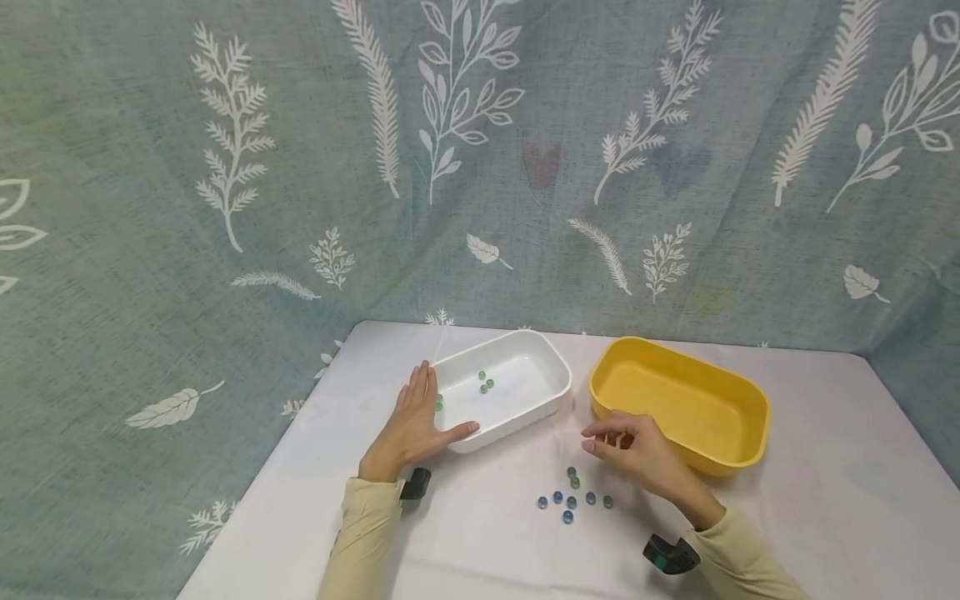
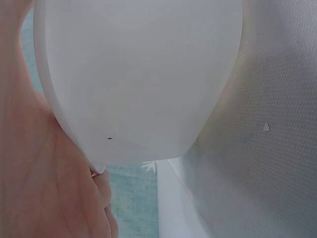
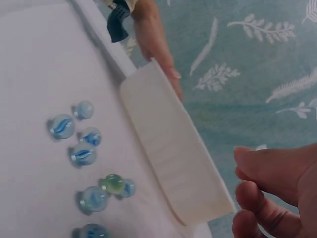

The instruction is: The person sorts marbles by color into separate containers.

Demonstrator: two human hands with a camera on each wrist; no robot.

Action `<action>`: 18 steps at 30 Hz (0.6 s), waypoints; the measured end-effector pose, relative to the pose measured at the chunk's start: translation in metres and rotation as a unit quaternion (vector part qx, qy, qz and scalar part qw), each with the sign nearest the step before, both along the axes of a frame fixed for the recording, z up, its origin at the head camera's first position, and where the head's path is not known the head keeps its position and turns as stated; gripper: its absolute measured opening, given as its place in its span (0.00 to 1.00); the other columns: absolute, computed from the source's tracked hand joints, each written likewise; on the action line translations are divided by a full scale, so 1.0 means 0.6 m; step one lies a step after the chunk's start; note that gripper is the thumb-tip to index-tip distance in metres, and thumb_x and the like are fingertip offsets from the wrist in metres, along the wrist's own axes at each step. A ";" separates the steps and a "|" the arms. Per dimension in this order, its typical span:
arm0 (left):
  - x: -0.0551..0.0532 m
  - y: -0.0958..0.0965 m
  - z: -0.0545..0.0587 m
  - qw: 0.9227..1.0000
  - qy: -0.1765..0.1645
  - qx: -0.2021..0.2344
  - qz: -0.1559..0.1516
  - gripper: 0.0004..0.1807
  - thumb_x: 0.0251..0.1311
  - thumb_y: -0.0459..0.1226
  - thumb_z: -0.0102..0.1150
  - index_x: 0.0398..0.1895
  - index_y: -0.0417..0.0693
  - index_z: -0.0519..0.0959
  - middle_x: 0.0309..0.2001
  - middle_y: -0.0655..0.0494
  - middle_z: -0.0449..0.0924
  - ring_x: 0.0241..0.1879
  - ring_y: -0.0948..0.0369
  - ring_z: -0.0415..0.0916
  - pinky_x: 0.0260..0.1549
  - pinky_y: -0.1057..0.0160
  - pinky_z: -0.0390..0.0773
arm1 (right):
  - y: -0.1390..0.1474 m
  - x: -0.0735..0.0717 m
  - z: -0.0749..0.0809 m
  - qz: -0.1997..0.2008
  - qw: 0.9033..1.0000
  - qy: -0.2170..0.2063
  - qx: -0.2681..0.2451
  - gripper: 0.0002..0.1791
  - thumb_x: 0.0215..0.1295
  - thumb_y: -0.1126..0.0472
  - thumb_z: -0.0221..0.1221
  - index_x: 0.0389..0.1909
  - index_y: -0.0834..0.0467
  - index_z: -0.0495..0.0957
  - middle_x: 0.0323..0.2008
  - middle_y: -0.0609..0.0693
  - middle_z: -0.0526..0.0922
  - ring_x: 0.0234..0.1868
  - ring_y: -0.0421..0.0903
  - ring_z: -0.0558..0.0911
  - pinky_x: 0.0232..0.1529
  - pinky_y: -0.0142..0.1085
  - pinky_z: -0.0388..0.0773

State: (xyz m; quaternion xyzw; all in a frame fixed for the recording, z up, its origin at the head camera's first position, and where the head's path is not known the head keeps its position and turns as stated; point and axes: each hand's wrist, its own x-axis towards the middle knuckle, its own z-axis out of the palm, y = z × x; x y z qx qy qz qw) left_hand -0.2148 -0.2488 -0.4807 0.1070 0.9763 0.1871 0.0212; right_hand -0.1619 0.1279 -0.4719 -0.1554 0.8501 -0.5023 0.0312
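Observation:
My left hand (image 1: 408, 425) rests on the left end of a white rectangular tub (image 1: 517, 417), its fingers straight along the rim and its thumb stretched over the front edge. In the left wrist view, the palm (image 2: 49, 168) lies against the tub's rim. Several green and bluish glass marbles (image 1: 490, 383) lie inside the tub. My right hand (image 1: 637, 454) hovers in front of a yellow tub (image 1: 750, 433), fingers loosely bent, thumb and index fingertips apart with nothing visible between them. Below it, several blue and green marbles (image 1: 572, 503) are scattered on the white cloth.
The white-covered table (image 1: 480, 533) extends to a green leaf-print curtain (image 1: 465, 275) behind and at the sides. The two tubs stand side by side near the back edge, with a narrow gap between them. A dark wrist camera (image 1: 670, 554) sits at the right wrist.

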 end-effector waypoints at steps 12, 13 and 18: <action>-0.002 0.003 0.001 1.000 -0.007 -0.009 0.002 0.73 0.55 0.76 0.55 0.83 0.36 0.33 0.85 0.42 0.26 0.85 0.46 0.26 0.83 0.43 0.38 | -0.001 0.007 -0.037 0.003 1.000 0.019 0.000 0.09 0.62 0.58 0.72 0.41 0.57 0.90 0.31 0.44 0.83 0.32 0.35 0.76 0.33 0.27 0.76; -0.003 0.003 0.000 1.000 -0.007 -0.010 0.002 0.73 0.55 0.76 0.55 0.83 0.36 0.33 0.85 0.41 0.26 0.85 0.46 0.26 0.83 0.43 0.38 | -0.001 0.006 -0.038 0.005 1.000 0.022 0.000 0.09 0.62 0.59 0.72 0.41 0.57 0.90 0.31 0.45 0.83 0.32 0.35 0.76 0.33 0.27 0.76; -0.002 0.002 -0.002 1.000 -0.007 -0.007 0.002 0.73 0.55 0.76 0.55 0.83 0.35 0.34 0.85 0.41 0.27 0.85 0.45 0.27 0.83 0.42 0.39 | -0.004 0.009 -0.047 0.013 1.000 0.026 -0.005 0.07 0.62 0.62 0.71 0.40 0.58 0.90 0.30 0.45 0.83 0.31 0.34 0.75 0.31 0.27 0.76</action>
